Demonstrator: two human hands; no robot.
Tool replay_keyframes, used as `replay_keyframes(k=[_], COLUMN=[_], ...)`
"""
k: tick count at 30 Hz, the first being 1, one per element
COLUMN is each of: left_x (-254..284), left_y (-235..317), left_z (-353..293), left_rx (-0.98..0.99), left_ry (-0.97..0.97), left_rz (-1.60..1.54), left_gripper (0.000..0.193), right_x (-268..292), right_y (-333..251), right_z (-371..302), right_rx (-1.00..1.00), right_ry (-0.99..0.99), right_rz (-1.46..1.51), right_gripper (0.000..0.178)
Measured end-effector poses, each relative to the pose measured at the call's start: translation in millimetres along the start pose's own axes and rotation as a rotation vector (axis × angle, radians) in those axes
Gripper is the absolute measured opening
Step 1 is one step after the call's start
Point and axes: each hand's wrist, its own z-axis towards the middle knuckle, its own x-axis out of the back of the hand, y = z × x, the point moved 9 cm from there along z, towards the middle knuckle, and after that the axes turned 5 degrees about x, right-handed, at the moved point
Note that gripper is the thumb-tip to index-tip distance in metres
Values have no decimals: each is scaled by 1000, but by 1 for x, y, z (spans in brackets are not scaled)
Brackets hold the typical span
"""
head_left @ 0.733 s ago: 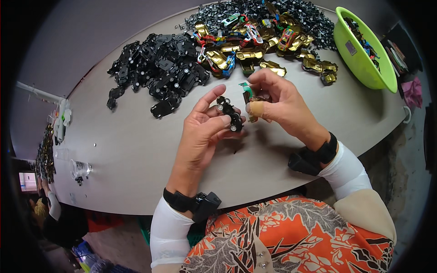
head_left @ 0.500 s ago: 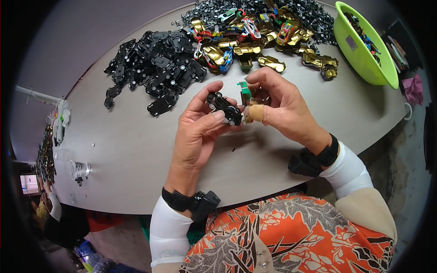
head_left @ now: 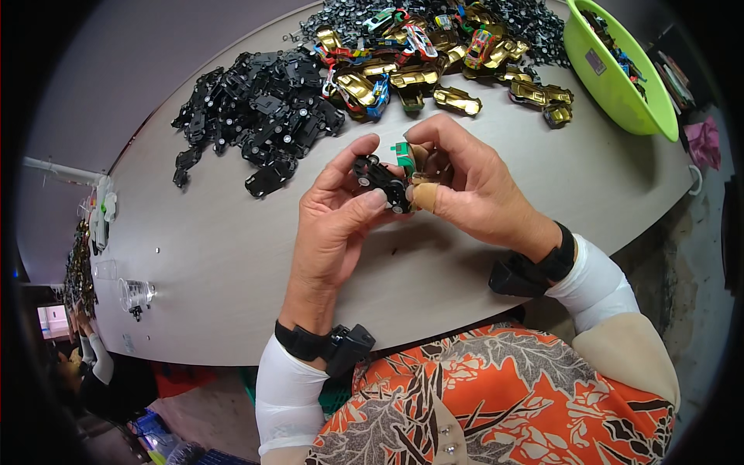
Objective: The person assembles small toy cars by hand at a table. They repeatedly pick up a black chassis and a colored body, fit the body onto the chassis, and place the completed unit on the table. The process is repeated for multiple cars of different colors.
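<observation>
Between the thumb and fingers of my left hand (head_left: 332,221) is a black toy car chassis (head_left: 380,183) with small silver-hubbed wheels, held at a slant. My right hand (head_left: 482,190), its thumb wrapped in a tan bandage, grips a toy car body shell (head_left: 404,156) that shows green at its top. My fingers hide most of the shell. It stands right beside the chassis, and I cannot tell whether the two touch. Both hands are over the table near its front edge.
Beyond my hands lie a pile of black chassis (head_left: 263,105), gold and coloured car shells (head_left: 457,101), and many small dark metallic parts (head_left: 341,19). A green basin (head_left: 620,85) stands at the far right. Left are a clear plastic cup (head_left: 136,294) and another person (head_left: 108,376).
The green-topped shell has shifted slightly left, closer to the chassis, and turned a little. My right fingers have moved with it; my left hand has barely moved.
</observation>
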Motion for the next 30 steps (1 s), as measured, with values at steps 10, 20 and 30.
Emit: replay_keyframes(k=[10, 20, 30], left_x=[-1, 0, 4], left_y=[-5, -12, -11], left_z=[2, 2, 1], left_rx=[-9, 1, -87], left_ry=[31, -15, -24], left_rz=[203, 208, 147], left_gripper=[42, 35, 38], right_x=[2, -5, -5], right_y=[-6, 16, 21], right_z=[1, -10, -7], right_rx=[12, -83, -35], right_ry=[-56, 16, -52], right_rz=[-257, 13, -148], right_gripper=[33, 30, 30])
